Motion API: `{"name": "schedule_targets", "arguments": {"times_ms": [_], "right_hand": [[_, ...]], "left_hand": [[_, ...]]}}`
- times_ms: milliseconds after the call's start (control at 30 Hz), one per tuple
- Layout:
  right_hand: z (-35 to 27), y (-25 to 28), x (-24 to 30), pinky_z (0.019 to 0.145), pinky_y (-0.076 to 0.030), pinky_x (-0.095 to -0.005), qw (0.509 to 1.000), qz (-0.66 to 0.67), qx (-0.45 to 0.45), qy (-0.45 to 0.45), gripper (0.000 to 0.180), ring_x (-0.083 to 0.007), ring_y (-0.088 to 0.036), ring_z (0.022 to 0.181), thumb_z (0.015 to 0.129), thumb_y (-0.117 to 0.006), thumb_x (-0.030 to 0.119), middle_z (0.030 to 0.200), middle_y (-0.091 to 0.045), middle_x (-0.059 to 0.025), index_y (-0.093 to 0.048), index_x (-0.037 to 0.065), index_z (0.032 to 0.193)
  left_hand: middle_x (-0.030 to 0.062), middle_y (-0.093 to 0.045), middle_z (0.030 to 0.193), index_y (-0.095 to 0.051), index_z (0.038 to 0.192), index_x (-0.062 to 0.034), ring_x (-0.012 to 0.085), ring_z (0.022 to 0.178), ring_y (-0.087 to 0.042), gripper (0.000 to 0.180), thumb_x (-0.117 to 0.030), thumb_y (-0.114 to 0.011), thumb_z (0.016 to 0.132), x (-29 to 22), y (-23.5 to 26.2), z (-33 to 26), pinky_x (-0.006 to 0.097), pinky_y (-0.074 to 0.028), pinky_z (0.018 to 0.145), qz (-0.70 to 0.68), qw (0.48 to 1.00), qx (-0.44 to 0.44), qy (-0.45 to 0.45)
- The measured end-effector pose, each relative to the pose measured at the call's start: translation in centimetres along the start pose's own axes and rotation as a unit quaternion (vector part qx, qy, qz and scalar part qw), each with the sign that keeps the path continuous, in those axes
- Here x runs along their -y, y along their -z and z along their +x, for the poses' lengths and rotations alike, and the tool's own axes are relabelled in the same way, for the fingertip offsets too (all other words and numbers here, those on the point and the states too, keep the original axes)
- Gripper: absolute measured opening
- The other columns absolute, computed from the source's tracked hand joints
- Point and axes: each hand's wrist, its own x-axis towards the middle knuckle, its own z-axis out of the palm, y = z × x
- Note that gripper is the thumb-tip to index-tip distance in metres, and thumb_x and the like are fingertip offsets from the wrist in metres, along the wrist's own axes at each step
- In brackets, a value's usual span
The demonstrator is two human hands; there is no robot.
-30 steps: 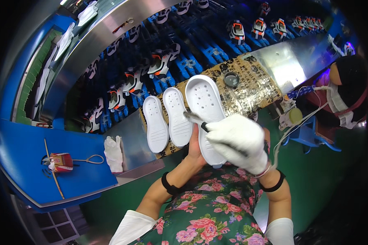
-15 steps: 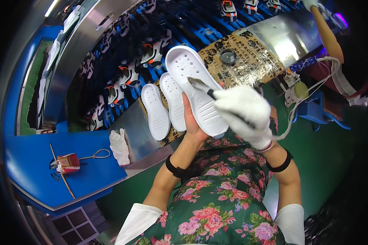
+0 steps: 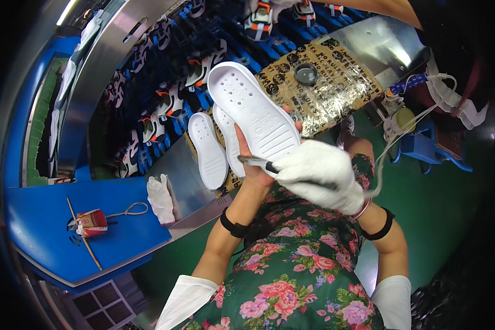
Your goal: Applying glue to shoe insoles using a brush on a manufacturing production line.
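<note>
My bare left hand (image 3: 251,165) holds a white shoe sole (image 3: 253,110) from below, its holed toe end pointing away and its ribbed heel toward me. In a white knitted glove, my right hand (image 3: 319,173) grips a small brush (image 3: 257,162) with a dark handle. The bristles lie across the heel end of the sole, over my left hand's fingers; whether they touch it I cannot tell. Two more white soles, a left one (image 3: 208,154) and one partly hidden (image 3: 225,135), rest beside it on the cardboard-covered bench edge.
A small dark cup (image 3: 306,74) stands on the taped cardboard (image 3: 335,93). Beyond it, a blue conveyor carries several white, black and orange shoes (image 3: 154,126). At left are a white glove (image 3: 160,199) and a blue table (image 3: 44,220) with a red box (image 3: 92,222). A co-worker's arm (image 3: 379,6) reaches over the conveyor.
My right hand and brush have moved from the sole's middle down and left to its heel end. The sole has shifted slightly left. A co-worker's hand has come over the conveyor to a shoe.
</note>
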Motion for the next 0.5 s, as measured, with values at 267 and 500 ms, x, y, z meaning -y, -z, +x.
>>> {"name": "schedule_targets", "arguments": {"times_ms": [267,500], "right_hand": [[-0.6,0.2,-0.1,0.077,-0.055,-0.0358,0.999,-0.017,0.018,0.044,0.026,-0.0273,-0.071,0.088,0.071,-0.079,0.003,0.097,-0.073,-0.0092,-0.074,0.009,0.096],[-1.0,0.7,-0.6,0.074,-0.055,-0.0362,0.994,-0.075,0.023,0.07,0.024,-0.0281,-0.07,0.086,0.07,-0.079,0.004,0.096,-0.074,-0.0097,-0.074,0.008,0.093]], "left_hand": [[0.021,-0.046,0.143,-0.029,0.15,-0.0069,0.0435,0.119,-0.056,0.094,-0.076,-0.044,0.089,-0.3,-0.5,0.1,0.06,-0.049,0.099,-0.03,0.997,0.05,0.04],[0.0211,-0.041,0.148,-0.028,0.153,-0.0109,0.0442,0.12,-0.055,0.094,-0.077,-0.043,0.088,-1.3,0.3,0.4,0.064,-0.05,0.095,-0.023,0.997,-0.05,0.058]]}}
